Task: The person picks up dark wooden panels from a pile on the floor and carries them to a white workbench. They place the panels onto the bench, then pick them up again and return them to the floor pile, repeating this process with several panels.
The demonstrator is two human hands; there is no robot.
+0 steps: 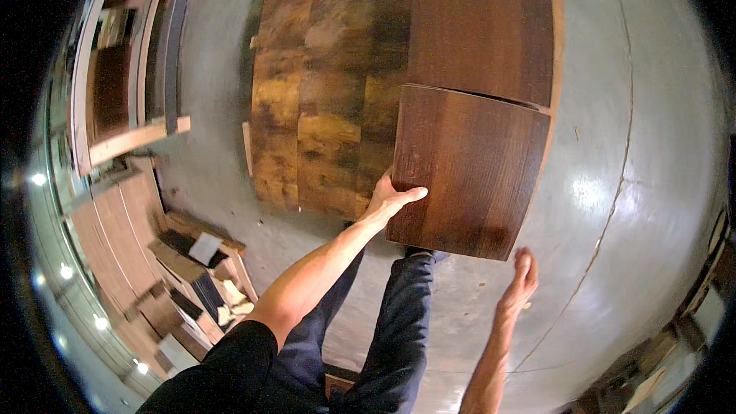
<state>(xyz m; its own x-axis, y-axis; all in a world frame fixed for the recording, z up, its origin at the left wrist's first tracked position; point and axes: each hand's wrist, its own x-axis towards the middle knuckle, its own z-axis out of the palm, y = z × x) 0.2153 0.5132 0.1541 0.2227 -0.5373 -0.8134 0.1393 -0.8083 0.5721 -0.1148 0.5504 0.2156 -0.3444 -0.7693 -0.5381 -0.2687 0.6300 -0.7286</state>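
My left hand (397,198) is closed on the left edge of a dark brown wood-grain board (469,161). Its thumb lies on the top face, and the fingers go out of sight at the edge. Beyond it lies a second dark brown board (483,27), with a narrow dark gap between the two. Just off the near right corner of the nearer board, my right hand (524,280) is held in the air with nothing visible in it. Its fingers are loosely extended and apart from the board.
Mottled yellow-brown planks (330,107) lie left of the boards. A wooden-framed rack (126,138) stands at the far left. Cartons and scraps (203,272) fill the lower left. Grey concrete floor (590,130) runs along the right, with more material (652,372) at the lower right.
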